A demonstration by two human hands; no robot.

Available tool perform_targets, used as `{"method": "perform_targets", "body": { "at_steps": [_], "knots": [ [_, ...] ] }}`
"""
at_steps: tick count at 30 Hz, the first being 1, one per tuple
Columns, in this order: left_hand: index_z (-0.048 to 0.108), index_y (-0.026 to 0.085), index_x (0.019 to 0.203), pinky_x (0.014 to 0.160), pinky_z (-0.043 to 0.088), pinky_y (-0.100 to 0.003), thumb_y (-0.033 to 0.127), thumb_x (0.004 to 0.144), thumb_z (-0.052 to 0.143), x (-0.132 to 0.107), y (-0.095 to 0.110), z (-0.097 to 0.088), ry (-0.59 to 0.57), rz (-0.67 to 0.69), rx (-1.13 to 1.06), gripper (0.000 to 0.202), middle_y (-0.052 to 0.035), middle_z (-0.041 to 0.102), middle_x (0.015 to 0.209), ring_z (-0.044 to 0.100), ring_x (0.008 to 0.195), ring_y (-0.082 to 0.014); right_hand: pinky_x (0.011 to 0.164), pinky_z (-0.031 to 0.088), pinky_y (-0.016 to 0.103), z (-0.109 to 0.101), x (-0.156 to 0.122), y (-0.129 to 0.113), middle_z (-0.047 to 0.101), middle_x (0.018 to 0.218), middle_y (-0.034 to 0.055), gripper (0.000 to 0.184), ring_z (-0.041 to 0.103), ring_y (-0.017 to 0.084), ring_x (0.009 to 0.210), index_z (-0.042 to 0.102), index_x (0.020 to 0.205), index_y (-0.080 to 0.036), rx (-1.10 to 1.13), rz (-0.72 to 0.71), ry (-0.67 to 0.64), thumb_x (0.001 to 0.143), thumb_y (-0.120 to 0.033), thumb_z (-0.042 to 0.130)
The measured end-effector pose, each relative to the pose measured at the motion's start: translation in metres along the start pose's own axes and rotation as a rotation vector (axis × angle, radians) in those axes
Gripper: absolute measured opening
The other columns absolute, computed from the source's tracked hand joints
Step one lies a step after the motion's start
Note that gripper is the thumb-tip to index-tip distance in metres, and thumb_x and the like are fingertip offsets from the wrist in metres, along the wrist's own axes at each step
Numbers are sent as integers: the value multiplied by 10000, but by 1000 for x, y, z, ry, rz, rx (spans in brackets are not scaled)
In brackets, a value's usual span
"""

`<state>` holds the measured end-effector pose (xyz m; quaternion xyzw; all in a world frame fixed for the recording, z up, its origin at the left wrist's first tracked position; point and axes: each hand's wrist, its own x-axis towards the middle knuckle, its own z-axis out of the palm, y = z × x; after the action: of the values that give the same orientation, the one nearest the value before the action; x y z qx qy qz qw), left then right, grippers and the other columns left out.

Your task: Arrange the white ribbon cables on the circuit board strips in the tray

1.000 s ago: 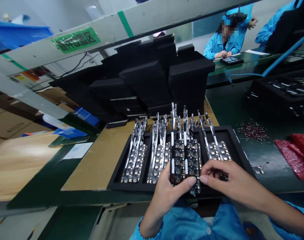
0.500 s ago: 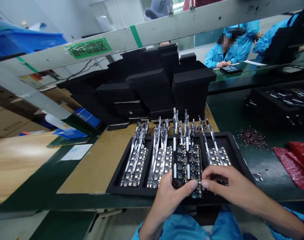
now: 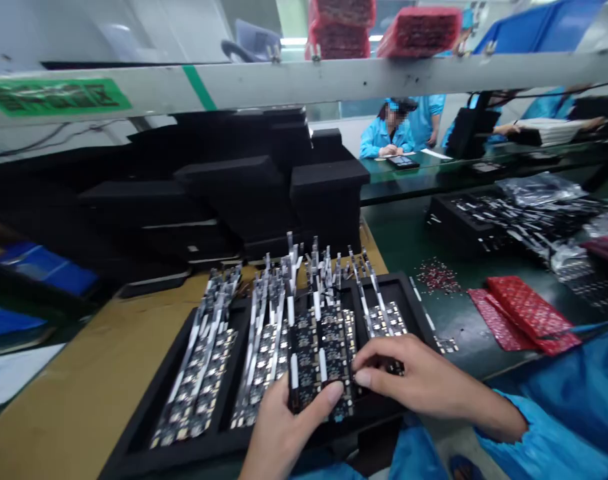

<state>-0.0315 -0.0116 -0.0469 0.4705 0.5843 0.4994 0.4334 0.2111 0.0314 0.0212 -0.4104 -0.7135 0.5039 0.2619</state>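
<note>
My left hand (image 3: 297, 420) grips a dark circuit board panel (image 3: 307, 347) by its lower end, thumb across the front. White-and-grey flat ribbon cables (image 3: 290, 280) rise from the panel's top. My right hand (image 3: 407, 373) is at the panel's right edge, thumb and index finger pinched together; whatever is between them is hidden. Beneath both hands lies a black foam tray (image 3: 129, 427) with divided compartments. More board panels with cables fill it: one at the left (image 3: 199, 387), another in the middle (image 3: 259, 360), and one at the right (image 3: 387, 319), partly behind my right hand.
Black foam stacks (image 3: 329, 207) stand behind the tray on brown cardboard (image 3: 49, 413). To the right are small reddish parts (image 3: 437, 277), red bubble-wrap packs (image 3: 529, 310), a loose cabled board (image 3: 447, 345) and a heap of cabled boards (image 3: 529, 220). A shelf beam (image 3: 294, 80) crosses above; co-workers (image 3: 389, 133) sit beyond.
The view has turned to the right, so the tray appears further left and more of the right-hand bench shows. Both hands keep nearly the same hold around the panel.
</note>
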Motion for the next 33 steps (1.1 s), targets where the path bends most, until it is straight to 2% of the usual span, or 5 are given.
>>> {"method": "perform_targets", "body": {
  "at_steps": [7, 11, 22, 27, 33],
  "knots": [
    [788, 311, 699, 594, 628, -467, 370, 363, 866, 5, 2, 1, 157, -105, 73, 350, -53, 787, 678, 717, 734, -495, 883, 637, 353, -100, -1, 46, 874, 958, 5, 240, 812, 263, 941, 801, 935, -351, -234, 38, 544, 1074, -475, 651],
    [774, 340, 662, 598, 619, -499, 365, 346, 861, 9, -4, 3, 150, -137, 72, 329, -77, 787, 697, 706, 734, -521, 765, 574, 271, -141, 2, 93, 806, 801, -38, 201, 742, 200, 752, 765, 845, -323, -448, 91, 606, 1025, -356, 682],
    [771, 377, 657, 672, 599, -523, 382, 352, 849, 11, -4, 5, 130, -133, 105, 315, -49, 791, 724, 698, 792, -523, 901, 541, 206, -143, 4, 112, 798, 1125, 5, 377, 767, 159, 1023, 829, 1010, -269, -778, -11, 414, 1027, -33, 537],
    [781, 354, 736, 674, 602, -517, 376, 354, 859, 12, -8, 4, 124, -142, 66, 391, -55, 791, 708, 708, 764, -511, 941, 554, 219, -152, 6, 123, 795, 1144, 24, 295, 771, 161, 1079, 814, 1017, -235, -801, -40, 396, 1099, -111, 559],
    [765, 341, 789, 715, 606, -416, 399, 399, 859, 5, 16, 7, 99, -179, 96, 406, -66, 790, 763, 712, 825, -462, 1006, 656, 445, -170, 10, 157, 821, 1134, 57, 169, 788, 230, 1057, 789, 1111, -190, -780, -64, 394, 1143, -333, 706]
  ]
}}
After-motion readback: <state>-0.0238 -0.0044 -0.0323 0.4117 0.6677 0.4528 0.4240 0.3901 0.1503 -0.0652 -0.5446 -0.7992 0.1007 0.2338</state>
